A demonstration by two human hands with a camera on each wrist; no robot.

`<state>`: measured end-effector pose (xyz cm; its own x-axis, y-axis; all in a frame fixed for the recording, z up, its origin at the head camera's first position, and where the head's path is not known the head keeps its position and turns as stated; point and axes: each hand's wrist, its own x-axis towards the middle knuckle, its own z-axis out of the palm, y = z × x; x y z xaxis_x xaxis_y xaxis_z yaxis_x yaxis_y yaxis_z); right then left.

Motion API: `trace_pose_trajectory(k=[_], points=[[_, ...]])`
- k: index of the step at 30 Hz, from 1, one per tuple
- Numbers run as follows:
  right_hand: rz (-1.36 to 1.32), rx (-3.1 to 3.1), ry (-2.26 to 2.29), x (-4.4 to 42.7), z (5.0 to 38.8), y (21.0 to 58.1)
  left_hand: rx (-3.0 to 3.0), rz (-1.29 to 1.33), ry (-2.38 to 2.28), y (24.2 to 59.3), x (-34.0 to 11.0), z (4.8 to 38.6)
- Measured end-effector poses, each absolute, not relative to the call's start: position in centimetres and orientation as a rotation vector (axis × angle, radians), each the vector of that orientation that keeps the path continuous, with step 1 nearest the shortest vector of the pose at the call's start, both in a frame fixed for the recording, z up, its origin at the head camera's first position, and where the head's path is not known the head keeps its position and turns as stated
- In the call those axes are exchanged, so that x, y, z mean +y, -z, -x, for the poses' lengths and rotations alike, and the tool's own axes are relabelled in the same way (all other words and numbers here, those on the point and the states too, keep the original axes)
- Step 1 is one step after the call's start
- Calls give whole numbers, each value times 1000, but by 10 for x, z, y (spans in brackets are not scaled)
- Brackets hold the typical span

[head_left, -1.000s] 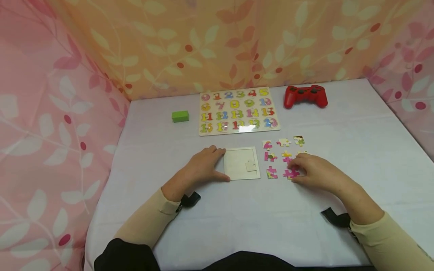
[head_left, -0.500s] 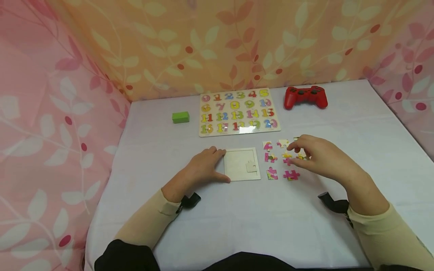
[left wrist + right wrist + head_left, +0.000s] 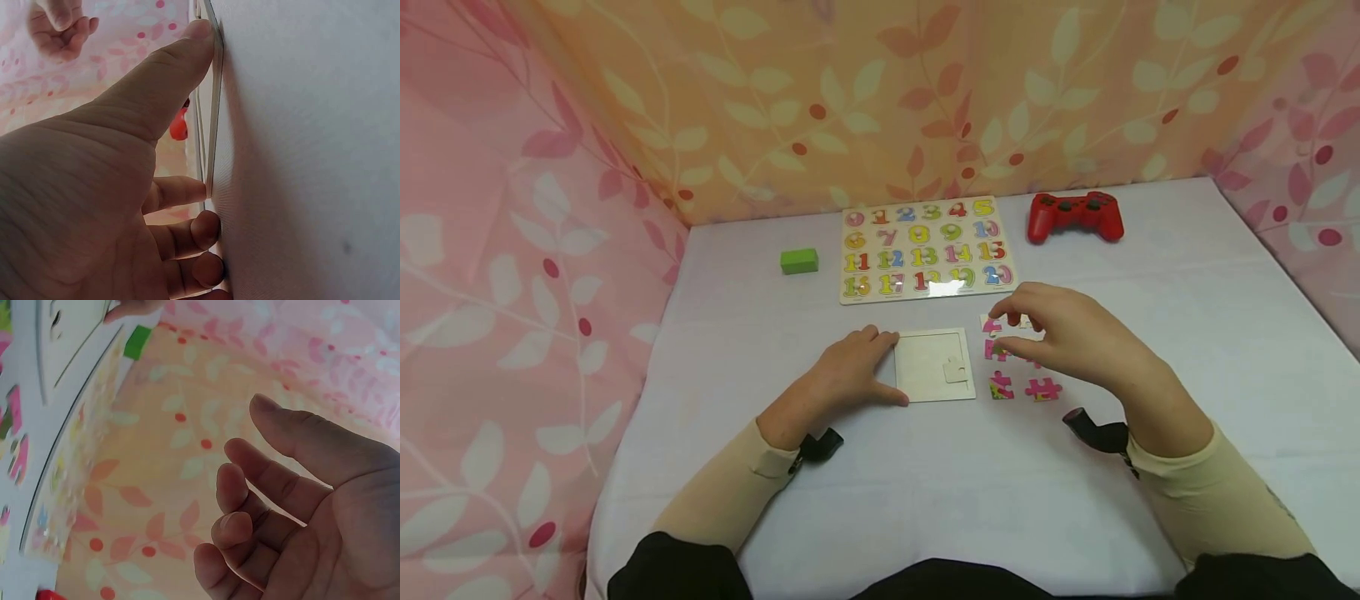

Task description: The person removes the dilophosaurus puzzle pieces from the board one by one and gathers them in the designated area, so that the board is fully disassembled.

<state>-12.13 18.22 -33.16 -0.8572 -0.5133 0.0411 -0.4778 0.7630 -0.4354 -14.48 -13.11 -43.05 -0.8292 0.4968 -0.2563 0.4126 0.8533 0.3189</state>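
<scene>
A small pale puzzle tray (image 3: 921, 367) lies flat on the table, one blank-faced jigsaw piece (image 3: 955, 370) at its right side. My left hand (image 3: 842, 375) holds the tray along its left edge, thumb at the near corner and index finger at the far one. In the left wrist view both fingertips touch the tray's edge (image 3: 214, 119). Over the colourful jigsaw pieces (image 3: 1000, 386) to the right hovers my right hand (image 3: 1071, 333), hiding several of them. Its fingers are loosely bent, and the right wrist view shows nothing between thumb and fingertips.
Behind the tray lies a number board (image 3: 928, 250) with rows of coloured numerals. A green block (image 3: 799, 261) sits left of it and a red game controller (image 3: 1075, 217) to its right. Floral curtains (image 3: 925, 100) enclose the table's back and sides.
My right hand has lifted off the near right jigsaw pieces and moved left and away from me, over the farther ones. The left hand and the tray have stayed put.
</scene>
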Motion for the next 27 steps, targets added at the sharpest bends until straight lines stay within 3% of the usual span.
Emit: trace_pose_trajectory(k=[15,27], points=[[898,2726,511,125,130,373,2702,-665,-344,432,-132,145],[897,2660,402,119,138,406,2694,-674,-357,429,-131,145]])
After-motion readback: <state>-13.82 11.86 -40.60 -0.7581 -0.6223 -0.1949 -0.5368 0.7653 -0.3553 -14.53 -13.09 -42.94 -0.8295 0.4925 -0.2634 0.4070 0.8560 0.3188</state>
